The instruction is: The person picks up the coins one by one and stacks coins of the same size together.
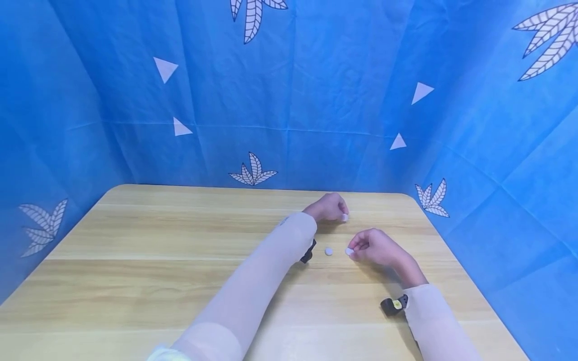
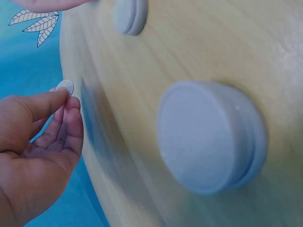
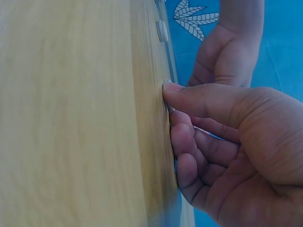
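Note:
My left hand (image 1: 331,206) reaches toward the table's far side and pinches a small white disc (image 2: 65,87) between thumb and fingertips, a little above the wood. Nearer, my right hand (image 1: 377,245) grips another white disc (image 1: 349,251) at the tips of its thumb and index finger, low against the tabletop. Between the arms a round white piece (image 1: 328,251) lies on the table. Close to the left wrist camera sits a thick round piece (image 2: 208,137) that looks like two stacked discs; a similar layered piece (image 2: 130,16) appears beyond it.
Light wooden table (image 1: 149,260) extends widely to the left. Blue printed cloth (image 1: 289,100) hangs behind it and along both sides. A black wrist camera (image 1: 393,305) juts from the right sleeve, close over the tabletop.

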The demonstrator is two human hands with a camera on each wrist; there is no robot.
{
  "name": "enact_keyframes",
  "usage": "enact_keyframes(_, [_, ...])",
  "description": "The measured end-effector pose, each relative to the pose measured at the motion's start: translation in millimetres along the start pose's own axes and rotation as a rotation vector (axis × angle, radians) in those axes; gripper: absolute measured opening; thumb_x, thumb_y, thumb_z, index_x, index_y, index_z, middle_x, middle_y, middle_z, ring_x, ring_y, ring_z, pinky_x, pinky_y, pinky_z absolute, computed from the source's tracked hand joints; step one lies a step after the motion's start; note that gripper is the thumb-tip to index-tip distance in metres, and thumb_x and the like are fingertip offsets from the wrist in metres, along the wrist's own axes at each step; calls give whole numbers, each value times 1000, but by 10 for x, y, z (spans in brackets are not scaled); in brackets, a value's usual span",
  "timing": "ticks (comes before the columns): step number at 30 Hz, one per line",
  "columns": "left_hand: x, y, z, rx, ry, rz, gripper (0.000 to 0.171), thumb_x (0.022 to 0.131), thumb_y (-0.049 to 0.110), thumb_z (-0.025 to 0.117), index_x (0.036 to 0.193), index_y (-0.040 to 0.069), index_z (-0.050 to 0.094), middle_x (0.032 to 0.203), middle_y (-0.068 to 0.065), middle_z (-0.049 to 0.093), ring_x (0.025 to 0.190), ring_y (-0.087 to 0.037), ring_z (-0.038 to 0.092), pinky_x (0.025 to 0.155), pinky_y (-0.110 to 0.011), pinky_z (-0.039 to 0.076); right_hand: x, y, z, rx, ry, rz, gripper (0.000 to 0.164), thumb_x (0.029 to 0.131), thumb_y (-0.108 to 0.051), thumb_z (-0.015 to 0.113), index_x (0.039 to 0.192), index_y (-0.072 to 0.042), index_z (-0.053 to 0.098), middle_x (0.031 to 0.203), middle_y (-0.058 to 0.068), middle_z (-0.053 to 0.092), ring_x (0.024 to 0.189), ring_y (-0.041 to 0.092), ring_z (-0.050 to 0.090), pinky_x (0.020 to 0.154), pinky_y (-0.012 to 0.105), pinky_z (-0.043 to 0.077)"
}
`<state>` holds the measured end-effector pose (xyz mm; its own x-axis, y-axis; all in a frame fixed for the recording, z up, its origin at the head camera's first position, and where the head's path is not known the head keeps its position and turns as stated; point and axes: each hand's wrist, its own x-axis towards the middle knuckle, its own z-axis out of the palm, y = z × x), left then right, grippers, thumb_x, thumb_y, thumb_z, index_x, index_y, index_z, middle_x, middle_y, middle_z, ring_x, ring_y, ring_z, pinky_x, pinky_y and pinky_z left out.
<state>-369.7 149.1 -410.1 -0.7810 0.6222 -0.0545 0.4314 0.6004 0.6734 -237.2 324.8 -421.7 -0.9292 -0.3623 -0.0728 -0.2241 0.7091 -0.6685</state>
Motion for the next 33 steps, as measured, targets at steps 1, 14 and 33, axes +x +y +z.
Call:
enact_keyframes(1, [-5, 12, -5, -22, 5, -2, 9, 90, 8, 77, 98, 10, 76, 97, 2, 72, 94, -15, 61, 85, -24, 49, -3, 1, 0, 0, -1, 1, 13, 86, -9, 80, 97, -5, 74, 88, 0, 71, 84, 17, 65, 80, 33, 54])
enact_keyframes(14, [-85, 181, -77, -44, 32, 31, 16, 92, 5, 71, 107, 7, 78, 103, 2, 74, 96, -13, 63, 84, -24, 51, -19, 8, -11, 5, -2, 8, 14, 86, -10, 81, 97, -5, 74, 88, 0, 71, 83, 17, 65, 81, 34, 54])
enact_keyframes(33, [-164, 317, -175, 82, 16, 91, 16, 93, 8, 70, 108, 6, 77, 101, 1, 74, 96, -13, 65, 80, -20, 50, -17, -10, -6, -2, -3, -19, 14, 87, -10, 81, 97, -4, 74, 87, 0, 72, 83, 17, 66, 79, 33, 55])
